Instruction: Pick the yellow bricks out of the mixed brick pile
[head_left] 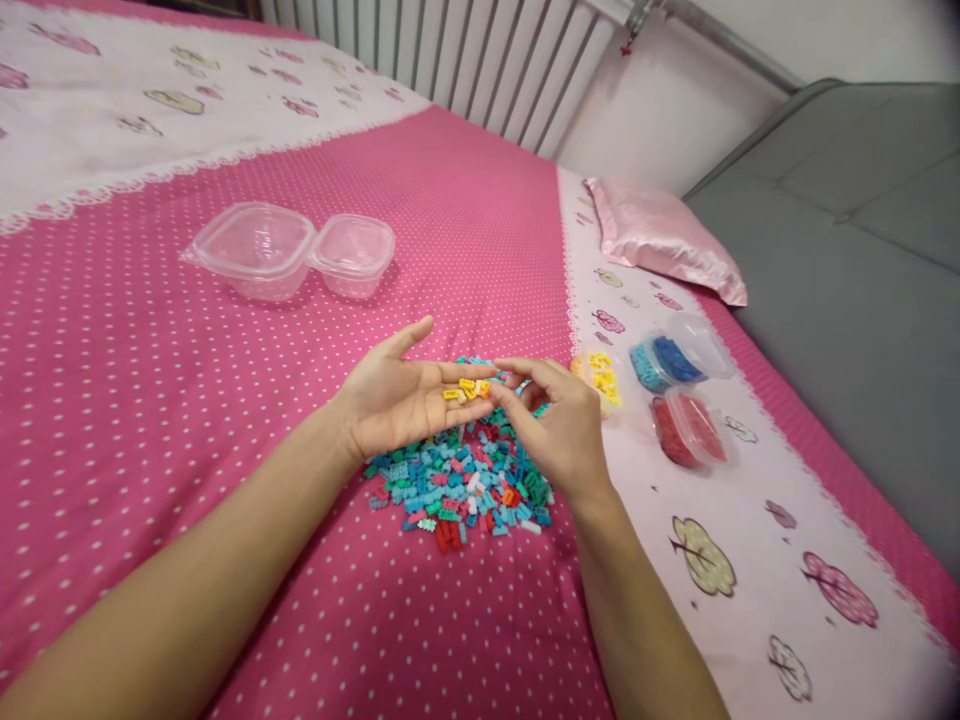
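My left hand (409, 400) is palm up with its fingers stretched out, and a few small yellow toy bricks (466, 390) rest on them. An orange-tinted brick lies at the fingertips, beside the thumb of my right hand (555, 415). The right fingers are bent in a pinch right at the left fingertips; what is between them, if anything, is too small to make out. Beneath both hands spreads a loose pile of toy bricks (450, 485), mostly blue and green with some pink, red, orange and white. The hands hide part of the pile.
Two clear plastic tubs (262, 285) (358, 285) stand at the left on the pink dotted bedspread (300, 600). To the right are tubs of yellow bricks (602, 378), blue bricks (675, 358) and red bricks (675, 435). Behind them lie a pink pillow (664, 235) and a grey headboard (847, 260).
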